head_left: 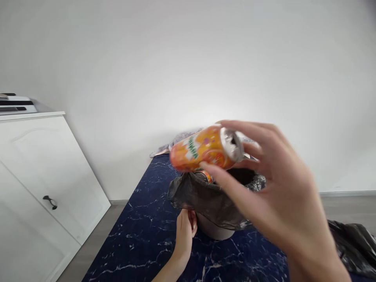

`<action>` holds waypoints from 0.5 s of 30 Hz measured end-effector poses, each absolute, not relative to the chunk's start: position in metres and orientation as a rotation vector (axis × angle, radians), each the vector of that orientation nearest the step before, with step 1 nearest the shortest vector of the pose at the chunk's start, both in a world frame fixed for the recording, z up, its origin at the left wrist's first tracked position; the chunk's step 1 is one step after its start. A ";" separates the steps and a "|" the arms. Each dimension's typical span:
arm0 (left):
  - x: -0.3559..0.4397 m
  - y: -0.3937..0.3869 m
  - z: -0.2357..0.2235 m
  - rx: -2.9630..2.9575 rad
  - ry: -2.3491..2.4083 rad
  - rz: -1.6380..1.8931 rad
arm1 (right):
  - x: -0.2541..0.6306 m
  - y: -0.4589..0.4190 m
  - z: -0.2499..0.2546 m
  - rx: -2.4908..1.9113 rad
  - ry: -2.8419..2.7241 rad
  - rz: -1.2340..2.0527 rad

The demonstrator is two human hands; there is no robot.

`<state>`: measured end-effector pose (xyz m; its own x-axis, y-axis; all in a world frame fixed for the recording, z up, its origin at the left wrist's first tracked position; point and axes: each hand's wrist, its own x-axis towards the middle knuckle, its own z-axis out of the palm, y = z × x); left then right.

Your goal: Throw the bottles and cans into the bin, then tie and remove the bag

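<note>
My right hand (pixel 273 184) holds an orange soda can (pixel 205 149) sideways between thumb and fingers, its opened top toward my palm. The can hangs just above a small grey bin (pixel 216 232) lined with a black plastic bag (pixel 205 196). Another orange can (pixel 205 176) shows inside the bin's mouth. My left hand (pixel 184 234) rests against the bin's lower left side, fingers curled on the bag's edge.
The bin stands on a dark blue marbled rug (pixel 141 235). A white cabinet (pixel 44 188) with a black handle stands at the left. A second black bag (pixel 352 246) lies at the right. Crumpled cloth (pixel 179 140) lies by the white wall behind.
</note>
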<state>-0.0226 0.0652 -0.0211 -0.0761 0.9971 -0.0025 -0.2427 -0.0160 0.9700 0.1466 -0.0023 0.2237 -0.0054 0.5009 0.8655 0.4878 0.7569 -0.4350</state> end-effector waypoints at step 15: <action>-0.023 0.064 -0.004 1.102 1.141 1.298 | 0.201 0.060 0.203 -1.286 -1.936 -0.110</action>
<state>-0.0231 0.0639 -0.0038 -0.0386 0.9992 0.0030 -0.1250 -0.0078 0.9921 0.2005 0.0598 0.2033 -0.1706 0.7412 0.6493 0.8097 0.4810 -0.3363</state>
